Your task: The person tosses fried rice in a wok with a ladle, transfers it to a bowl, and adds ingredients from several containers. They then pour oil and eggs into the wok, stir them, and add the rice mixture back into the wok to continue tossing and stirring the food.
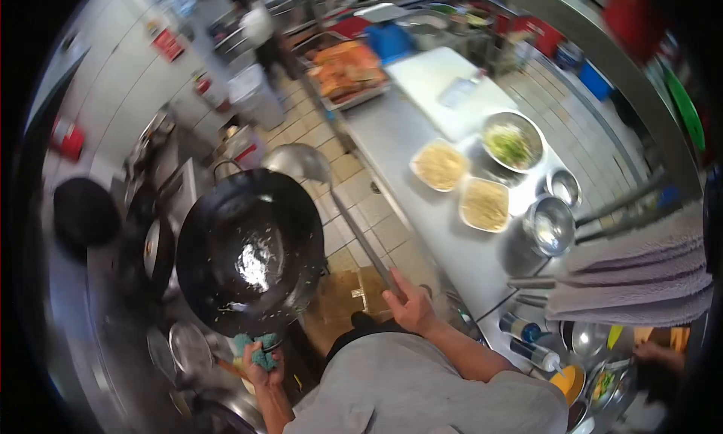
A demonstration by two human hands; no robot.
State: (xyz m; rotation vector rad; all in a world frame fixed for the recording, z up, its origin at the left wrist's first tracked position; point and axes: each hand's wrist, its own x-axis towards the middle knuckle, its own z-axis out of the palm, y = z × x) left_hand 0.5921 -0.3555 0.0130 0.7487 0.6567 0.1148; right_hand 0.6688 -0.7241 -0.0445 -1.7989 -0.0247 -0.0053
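Note:
My left hand (265, 365) is closed round the near handle of a large black wok (226, 208), with a green cloth (256, 350) between palm and handle. The wok's inside shines with oil, and small food bits stick near its lower wall. In my right hand (410, 302) is the handle of a long metal ladle (354, 227). The ladle's broad bowl (299, 163) is held up beside the wok's far right rim, over the floor in this view.
Along the right runs a steel counter (392, 148) with a white cutting board (422, 76), two tubs of pale food (484, 204), and a bowl of shredded greens (513, 141). Towels (633, 268) hang at right. A co-worker's hand (655, 353) shows lower right; another person (260, 31) stands far back.

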